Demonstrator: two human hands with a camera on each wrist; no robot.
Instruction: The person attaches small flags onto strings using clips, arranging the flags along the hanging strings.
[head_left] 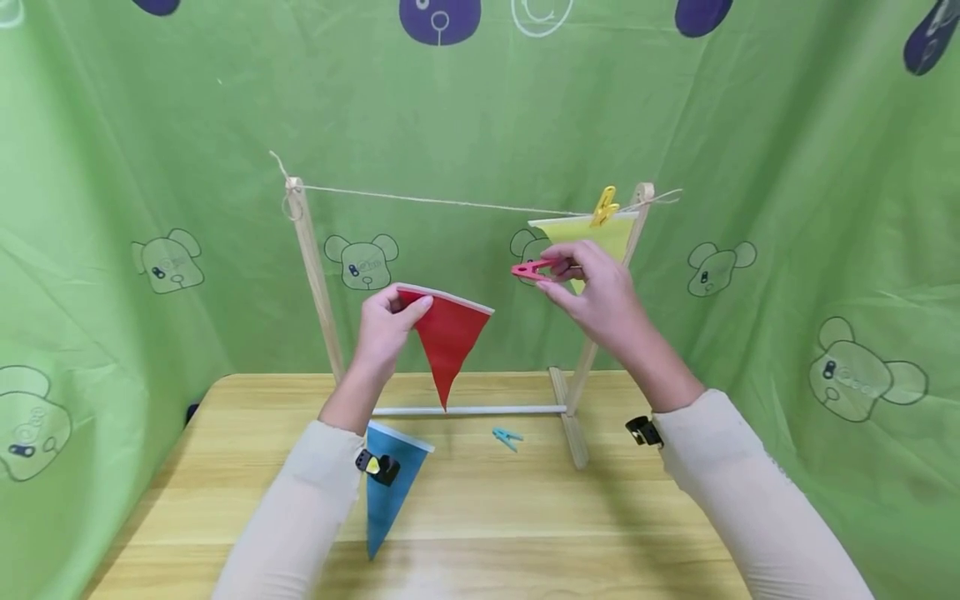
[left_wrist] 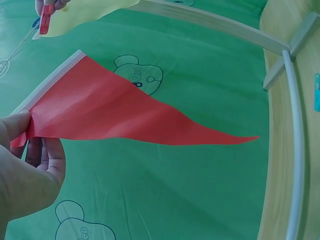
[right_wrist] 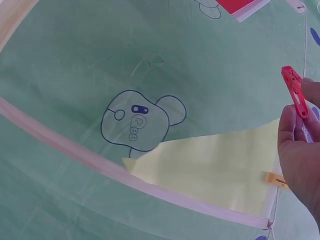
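My left hand (head_left: 384, 329) pinches a red triangular pennant (head_left: 452, 332) by the left end of its white top edge, and its point hangs down. In my right hand (head_left: 592, 287) a red-pink clothespin (head_left: 531, 269) is pinched between thumb and fingers, apart from the pennant. Behind that hand a yellow pennant (right_wrist: 210, 170) hangs from the string (head_left: 450, 201), with a yellow clothespin (head_left: 603, 207) on its top edge. A blue pennant (head_left: 397, 475) lies on the table, partly covered by my left wrist. Farther right on the table is a light blue clothespin (head_left: 507, 438).
The string runs between a left wooden post (head_left: 315, 275) and a right wooden post (head_left: 587, 367). A white bar (head_left: 472, 410) joins them low down, above the wooden table (head_left: 540, 508). Green cloth (head_left: 480, 108) with animal-head prints surrounds the table.
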